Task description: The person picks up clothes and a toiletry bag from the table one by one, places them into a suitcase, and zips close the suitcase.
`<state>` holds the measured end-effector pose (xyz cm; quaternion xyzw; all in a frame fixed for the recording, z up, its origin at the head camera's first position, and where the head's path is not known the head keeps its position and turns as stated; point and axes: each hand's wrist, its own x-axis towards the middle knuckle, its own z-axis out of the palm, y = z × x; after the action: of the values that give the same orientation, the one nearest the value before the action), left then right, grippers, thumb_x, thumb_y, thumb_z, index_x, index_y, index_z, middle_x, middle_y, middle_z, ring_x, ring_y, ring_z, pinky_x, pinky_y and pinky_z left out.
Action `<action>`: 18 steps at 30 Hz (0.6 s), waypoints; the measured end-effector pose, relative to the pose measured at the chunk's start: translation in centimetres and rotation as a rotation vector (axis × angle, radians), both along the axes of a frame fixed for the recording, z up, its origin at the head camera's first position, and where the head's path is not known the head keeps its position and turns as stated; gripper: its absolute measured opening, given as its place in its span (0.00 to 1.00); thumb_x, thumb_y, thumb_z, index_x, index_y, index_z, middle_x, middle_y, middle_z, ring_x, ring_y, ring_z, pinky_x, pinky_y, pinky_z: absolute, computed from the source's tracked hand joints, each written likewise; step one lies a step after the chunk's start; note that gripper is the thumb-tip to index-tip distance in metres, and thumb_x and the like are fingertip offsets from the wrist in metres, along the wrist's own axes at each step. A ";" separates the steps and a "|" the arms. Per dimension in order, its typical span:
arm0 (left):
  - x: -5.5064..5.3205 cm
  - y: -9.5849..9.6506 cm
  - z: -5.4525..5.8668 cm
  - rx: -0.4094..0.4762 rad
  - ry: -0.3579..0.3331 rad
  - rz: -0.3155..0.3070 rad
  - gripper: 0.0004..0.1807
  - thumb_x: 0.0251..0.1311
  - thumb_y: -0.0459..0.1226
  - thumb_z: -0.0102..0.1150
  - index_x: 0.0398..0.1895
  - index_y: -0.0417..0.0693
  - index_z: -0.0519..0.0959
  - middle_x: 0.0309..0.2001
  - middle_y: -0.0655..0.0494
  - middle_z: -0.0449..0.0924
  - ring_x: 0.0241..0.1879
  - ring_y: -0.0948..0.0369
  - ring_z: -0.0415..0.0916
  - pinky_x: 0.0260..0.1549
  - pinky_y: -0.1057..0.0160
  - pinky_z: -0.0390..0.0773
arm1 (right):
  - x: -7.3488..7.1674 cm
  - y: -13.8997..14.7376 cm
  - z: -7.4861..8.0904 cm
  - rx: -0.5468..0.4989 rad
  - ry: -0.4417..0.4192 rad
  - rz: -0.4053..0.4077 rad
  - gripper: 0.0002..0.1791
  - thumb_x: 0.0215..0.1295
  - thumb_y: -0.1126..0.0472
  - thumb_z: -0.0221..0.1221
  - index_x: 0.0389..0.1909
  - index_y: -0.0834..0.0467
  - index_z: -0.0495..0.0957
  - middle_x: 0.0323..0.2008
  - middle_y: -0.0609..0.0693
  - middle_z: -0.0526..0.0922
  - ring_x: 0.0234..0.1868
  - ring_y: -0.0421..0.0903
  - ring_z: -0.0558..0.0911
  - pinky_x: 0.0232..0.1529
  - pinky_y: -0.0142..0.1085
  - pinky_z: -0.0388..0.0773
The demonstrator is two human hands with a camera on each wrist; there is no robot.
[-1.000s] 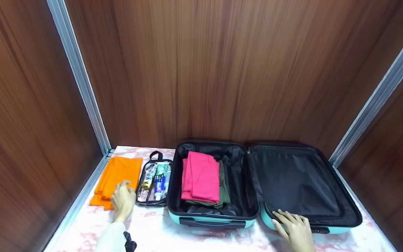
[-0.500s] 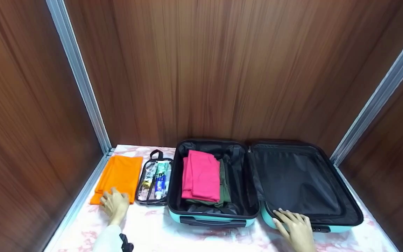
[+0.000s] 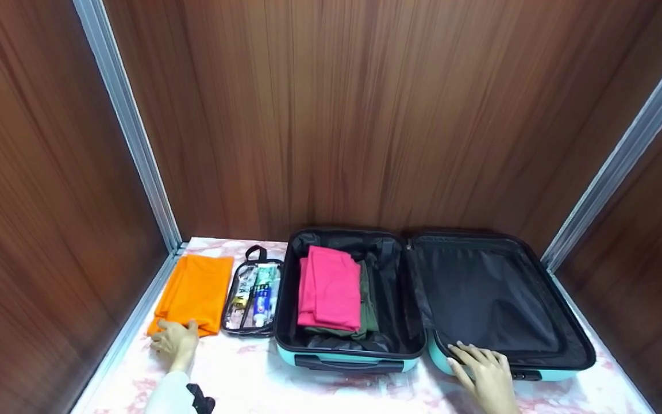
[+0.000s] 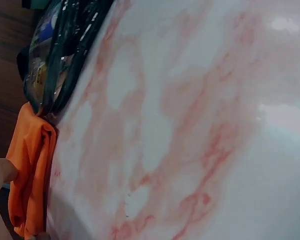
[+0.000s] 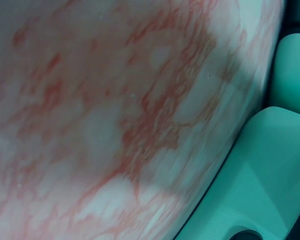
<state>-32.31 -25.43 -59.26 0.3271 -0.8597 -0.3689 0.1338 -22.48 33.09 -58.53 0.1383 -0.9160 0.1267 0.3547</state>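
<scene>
A folded orange cloth [image 3: 201, 287] lies at the left of the table. My left hand [image 3: 177, 342] is at its near edge in the head view, with thumb and fingers pinching the fabric, which puckers there. In the left wrist view the orange cloth [image 4: 27, 175] shows a digit pressed on its face and a fingertip low at its edge. My right hand [image 3: 485, 371] rests with extended fingers over the near rim of the opened suitcase lid [image 3: 492, 299]. The right wrist view catches only the suitcase's mint-green side [image 5: 260, 165].
A clear toiletry pouch [image 3: 253, 296] with a toothpaste tube stands between the cloth and the suitcase base [image 3: 351, 362]. Inside the base, a folded pink cloth [image 3: 331, 287] lies on dark green fabric [image 3: 370, 305]. Wood-look panels [image 3: 342, 115] close off the back and sides of the marbled table [image 3: 250, 379].
My left hand has drawn back from over the orange cloth to its near edge and now pinches it there. The cloth's near folds look neater than before. The right hand stays in place.
</scene>
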 end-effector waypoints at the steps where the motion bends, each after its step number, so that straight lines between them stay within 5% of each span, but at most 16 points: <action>1: 0.0 -0.1 0.2 0.038 0.000 0.019 0.38 0.65 0.41 0.52 0.61 0.16 0.50 0.54 0.11 0.56 0.54 0.24 0.58 0.55 0.34 0.59 | 0.0 0.0 0.0 0.001 0.001 0.002 0.16 0.53 0.55 0.71 0.44 0.51 0.88 0.44 0.51 0.87 0.44 0.55 0.83 0.44 0.50 0.69; 6: 0.1 -0.3 1.1 0.191 0.003 0.058 0.42 0.67 0.41 0.51 0.66 0.16 0.42 0.58 0.12 0.55 0.58 0.25 0.57 0.59 0.34 0.59 | 0.0 0.1 -0.1 0.004 0.003 0.007 0.16 0.53 0.55 0.70 0.44 0.52 0.88 0.44 0.52 0.87 0.44 0.56 0.83 0.44 0.51 0.68; 13: 0.2 -0.1 1.6 0.417 0.130 0.027 0.43 0.69 0.36 0.52 0.72 0.24 0.36 0.64 0.17 0.54 0.62 0.29 0.57 0.65 0.39 0.55 | 0.0 0.0 -0.2 0.008 0.001 0.003 0.16 0.54 0.54 0.70 0.45 0.52 0.88 0.45 0.51 0.87 0.44 0.56 0.83 0.45 0.51 0.67; 18: 0.1 0.1 1.5 0.490 0.084 -0.005 0.46 0.72 0.39 0.48 0.75 0.32 0.28 0.68 0.21 0.50 0.57 0.36 0.61 0.64 0.41 0.60 | -0.1 0.1 -0.3 0.005 -0.012 -0.011 0.16 0.54 0.54 0.70 0.45 0.51 0.88 0.45 0.51 0.87 0.44 0.56 0.83 0.46 0.50 0.67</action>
<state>-32.20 -25.37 -57.80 0.3321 -0.7388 -0.5802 0.0854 -22.56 33.21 -58.85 0.1333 -0.9191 0.1234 0.3497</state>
